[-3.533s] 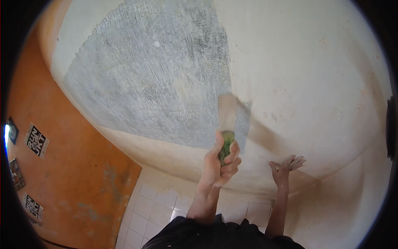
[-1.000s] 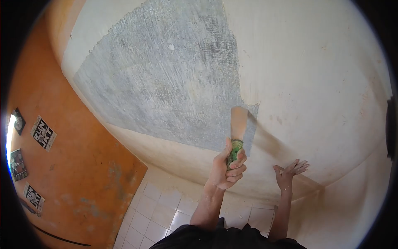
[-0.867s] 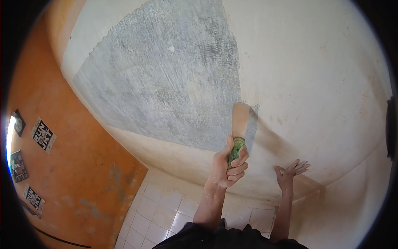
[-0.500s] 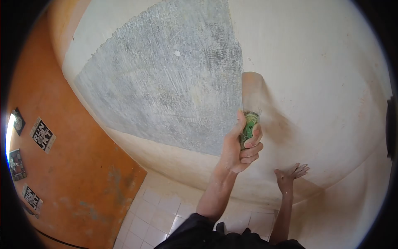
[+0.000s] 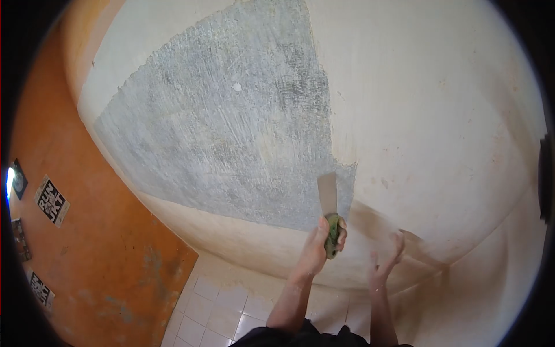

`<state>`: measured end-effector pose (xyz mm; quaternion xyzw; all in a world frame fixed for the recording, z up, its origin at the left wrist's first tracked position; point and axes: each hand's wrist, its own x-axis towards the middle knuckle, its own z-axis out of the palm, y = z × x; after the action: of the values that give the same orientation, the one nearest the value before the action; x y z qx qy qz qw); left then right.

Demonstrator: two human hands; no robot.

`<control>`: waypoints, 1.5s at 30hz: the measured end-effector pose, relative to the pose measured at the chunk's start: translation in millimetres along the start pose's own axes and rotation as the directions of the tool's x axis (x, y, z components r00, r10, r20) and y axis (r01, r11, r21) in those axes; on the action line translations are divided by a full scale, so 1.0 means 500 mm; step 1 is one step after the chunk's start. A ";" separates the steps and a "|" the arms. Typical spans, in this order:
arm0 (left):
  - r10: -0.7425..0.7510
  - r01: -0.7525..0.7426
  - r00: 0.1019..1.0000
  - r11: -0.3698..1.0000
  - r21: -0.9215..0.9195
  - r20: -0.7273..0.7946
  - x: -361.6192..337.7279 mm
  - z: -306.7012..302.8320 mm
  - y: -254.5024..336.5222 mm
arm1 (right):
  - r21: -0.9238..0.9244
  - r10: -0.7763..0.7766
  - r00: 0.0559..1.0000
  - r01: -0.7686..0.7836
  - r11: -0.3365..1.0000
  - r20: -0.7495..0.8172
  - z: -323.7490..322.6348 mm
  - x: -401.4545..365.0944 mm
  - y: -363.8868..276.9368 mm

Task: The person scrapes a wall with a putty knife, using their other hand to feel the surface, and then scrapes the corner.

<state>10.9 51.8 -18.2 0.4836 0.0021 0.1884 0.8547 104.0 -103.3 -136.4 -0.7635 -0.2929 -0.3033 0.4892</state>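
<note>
My left hand [image 5: 315,250] is closed around the green handle of a putty knife [image 5: 327,194], thumb along its left side. The broad metal blade points up over the lower right corner of a rough grey patch [image 5: 231,133] on the pale wall [image 5: 416,115]. The patch has a jagged edge beside the blade and a small white spot near its middle. To the right, my right hand [image 5: 386,263] is empty, fingers spread and slightly blurred, near the lower wall with its shadow beside it.
An orange surface [image 5: 110,248] with several stickers, one a black-and-white sticker [image 5: 51,200], lies at the left. White floor tiles [image 5: 217,309] show below the wall's bottom edge. A dark object [image 5: 545,179] sits at the far right edge.
My left hand and the putty knife have moved down and slightly left, and the blade now overlaps the grey patch. The right hand has shifted down and left. The view has shifted slightly.
</note>
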 end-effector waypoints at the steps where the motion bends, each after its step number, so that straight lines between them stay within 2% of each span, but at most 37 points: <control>1: 0.077 -0.082 0.996 0.987 0.139 0.042 -0.004 -0.026 -0.033 | 0.159 0.026 0.998 -0.035 0.987 0.058 0.004 -0.011 -0.039; 2: 0.057 -0.064 0.997 0.988 0.138 0.054 -0.013 -0.032 -0.056 | 0.336 -0.029 0.979 -0.042 0.941 0.204 0.008 -0.006 -0.076; 3: 0.057 -0.049 0.998 0.980 0.194 -0.037 -0.017 -0.036 -0.076 | 0.496 -0.107 0.940 -0.073 0.865 0.324 0.021 0.008 -0.105; 4: 0.059 -0.027 0.990 0.969 0.245 -0.124 -0.019 -0.039 -0.081 | 0.475 -0.082 0.946 -0.081 0.876 0.313 0.040 0.017 -0.127; 5: 0.018 -0.011 0.999 0.981 0.194 -0.034 -0.024 -0.048 -0.074 | 0.451 -0.076 0.953 -0.067 0.890 0.292 0.057 0.020 -0.148; 7: -0.035 0.030 0.999 0.977 0.213 0.020 -0.019 -0.078 -0.056 | 0.406 -0.041 0.969 -0.064 0.912 0.244 0.090 0.023 -0.190; 9: -0.081 0.058 0.993 0.970 0.236 0.089 -0.004 -0.105 -0.026 | 0.292 -0.131 0.990 0.110 0.950 0.052 0.116 0.030 -0.226; 10: -0.081 0.039 0.988 0.957 0.289 0.133 -0.003 -0.118 -0.010 | 0.262 -0.108 0.993 0.094 0.961 0.038 0.133 0.024 -0.237; 12: -0.097 0.021 0.973 0.941 0.338 0.208 0.004 -0.141 0.000 | 0.229 -0.152 0.975 0.187 0.955 -0.163 0.172 0.017 -0.246; 13: -0.054 -0.006 0.980 0.954 0.300 0.191 0.004 -0.156 0.001 | 0.205 -0.137 0.974 0.174 0.963 -0.182 0.175 0.027 -0.263; 14: -0.013 -0.032 0.986 0.965 0.262 0.167 0.001 -0.173 -0.001 | 0.138 -0.137 0.986 0.149 0.979 -0.096 0.168 0.041 -0.284; 15: -0.034 -0.018 0.982 0.964 0.265 0.188 -0.003 -0.194 0.001 | 0.071 -0.129 0.992 0.129 0.989 -0.007 0.161 0.046 -0.305; 17: 0.171 -0.217 0.962 0.953 0.214 0.213 -0.005 -0.250 0.014 | 0.031 -0.077 0.996 0.078 0.996 -0.041 0.144 0.039 -0.322; 18: 0.265 -0.287 0.958 0.909 0.303 0.111 -0.016 -0.298 0.011 | 0.009 -0.041 0.997 0.041 0.999 -0.060 0.136 0.040 -0.323; 19: 0.365 -0.340 0.931 0.853 0.396 0.015 -0.028 -0.348 0.013 | -0.048 -0.097 0.981 0.090 0.995 -0.170 0.133 0.048 -0.322; 20: 0.549 -0.408 0.834 0.687 0.601 -0.062 -0.030 -0.378 0.032 | -0.061 -0.093 0.979 0.083 0.995 -0.184 0.121 0.052 -0.324; 21: 0.719 -0.404 0.690 0.479 0.779 -0.084 -0.030 -0.404 0.055 | -0.153 -0.041 0.988 0.018 0.988 -0.152 0.103 0.054 -0.330; 22: 0.782 -0.291 0.615 0.346 0.892 -0.103 -0.033 -0.422 0.081 | -0.243 0.019 0.992 -0.049 0.969 -0.124 0.089 0.059 -0.341; 23: 0.842 -0.154 0.531 0.208 0.966 -0.096 -0.031 -0.434 0.101 | -0.269 0.007 0.987 -0.051 0.962 -0.160 0.081 0.074 -0.359; 24: 0.834 -0.166 0.546 0.200 0.966 -0.079 -0.020 -0.447 0.109 | -0.273 0.023 0.984 -0.071 0.959 -0.176 0.074 0.092 -0.377; 26: 0.776 -0.038 0.586 0.314 0.949 -0.233 -0.002 -0.473 0.112 | -0.351 0.074 0.975 -0.145 0.925 -0.207 0.063 0.111 -0.407; 27: 0.722 0.038 0.651 0.277 0.960 -0.234 0.007 -0.489 0.105 | -0.352 0.090 0.972 -0.163 0.922 -0.215 0.065 0.101 -0.414; 28: 0.717 0.032 0.660 0.269 0.963 -0.223 0.010 -0.503 0.098 | -0.364 0.118 0.968 -0.194 0.911 -0.221 0.069 0.093 -0.420; 30: 0.752 0.114 0.634 0.138 0.984 -0.179 0.016 -0.523 0.090 | -0.373 0.141 0.958 -0.229 0.899 -0.249 0.081 0.081 -0.422; 33: 0.752 0.076 0.639 0.150 0.986 -0.163 0.016 -0.522 0.091 | -0.379 0.136 0.955 -0.233 0.896 -0.265 0.075 0.081 -0.420; 35: 0.753 0.076 0.640 0.138 0.988 -0.154 0.013 -0.525 0.091 | -0.480 0.109 0.958 -0.229 0.847 -0.265 0.060 0.109 -0.447; 39: 0.769 0.062 0.625 0.121 0.991 -0.133 0.016 -0.528 0.090 | -0.475 0.164 0.957 -0.263 0.840 -0.241 0.064 0.092 -0.443; 41: 0.778 0.064 0.611 0.133 0.989 -0.144 0.024 -0.522 0.086 | -0.473 0.076 0.953 -0.213 0.855 -0.293 0.070 0.098 -0.436; 45: 0.777 0.062 0.615 0.124 0.990 -0.136 0.020 -0.517 0.091 | -0.454 0.084 0.946 -0.227 0.862 -0.314 0.052 0.110 -0.446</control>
<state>-42.2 289.7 -116.3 0.7734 0.2820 0.5215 0.2243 -21.7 7.2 22.9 -0.8312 -0.0715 -0.4321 0.3425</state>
